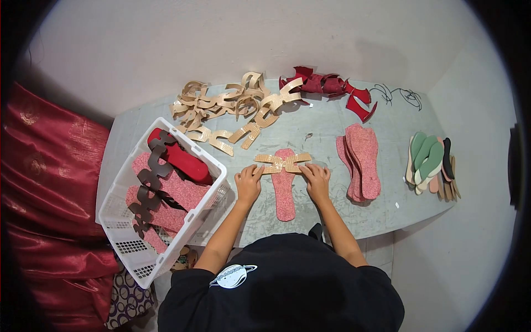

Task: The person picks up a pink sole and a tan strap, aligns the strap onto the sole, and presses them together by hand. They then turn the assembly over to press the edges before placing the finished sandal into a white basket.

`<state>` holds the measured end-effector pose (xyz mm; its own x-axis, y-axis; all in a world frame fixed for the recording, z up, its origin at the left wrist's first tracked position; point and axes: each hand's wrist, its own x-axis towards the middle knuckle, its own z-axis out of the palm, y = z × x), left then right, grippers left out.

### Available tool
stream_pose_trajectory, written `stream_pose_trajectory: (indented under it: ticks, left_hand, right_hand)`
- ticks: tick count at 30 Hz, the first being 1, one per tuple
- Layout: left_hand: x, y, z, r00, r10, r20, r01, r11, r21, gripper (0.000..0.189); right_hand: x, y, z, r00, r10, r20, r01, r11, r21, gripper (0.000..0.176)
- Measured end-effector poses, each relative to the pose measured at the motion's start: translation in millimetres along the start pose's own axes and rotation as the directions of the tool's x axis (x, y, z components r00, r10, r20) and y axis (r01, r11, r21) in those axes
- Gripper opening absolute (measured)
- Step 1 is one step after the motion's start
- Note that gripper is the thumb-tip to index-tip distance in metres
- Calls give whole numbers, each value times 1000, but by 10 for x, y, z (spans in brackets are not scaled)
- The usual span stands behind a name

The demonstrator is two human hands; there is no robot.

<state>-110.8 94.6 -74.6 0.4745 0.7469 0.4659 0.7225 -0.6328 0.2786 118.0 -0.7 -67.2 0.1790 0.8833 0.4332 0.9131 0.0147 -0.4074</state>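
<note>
A pink speckled insole [285,199] lies flat on the table in front of me, its narrow end towards me. Across its upper part rests a tan, X-shaped sandal strap [284,164] with a woven-looking texture. My left hand [249,182] has its fingertips on the strap's left lower end. On the other side, my right hand [317,181] pinches the right lower end. The strap's two upper ends point outward past the insole's edges. Both thumbs are partly hidden, and the strap looks spread sideways between the hands.
A white plastic crate [221,180] with pink sheets, dark straps and a red shoe-shaped piece [188,160] stands left. Tan straps [213,105] and red straps [323,84] lie at the back. Pink insoles [362,163], green soles [428,155] and black cords [409,98] are right.
</note>
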Motion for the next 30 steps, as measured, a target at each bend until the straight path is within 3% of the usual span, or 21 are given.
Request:
stream_pose_trajectory:
  ticks: [11, 30]
  left_hand:
    - [2, 8, -5, 999, -35, -38, 35, 999, -1, 42]
    - [-8, 57, -61, 995, -86, 51, 87, 996, -32, 38]
  right_hand:
    - [-12, -5, 3, 999, 32, 22, -33, 998, 48, 45]
    - [-29, 17, 5, 999, 36, 14, -37, 998, 50, 43]
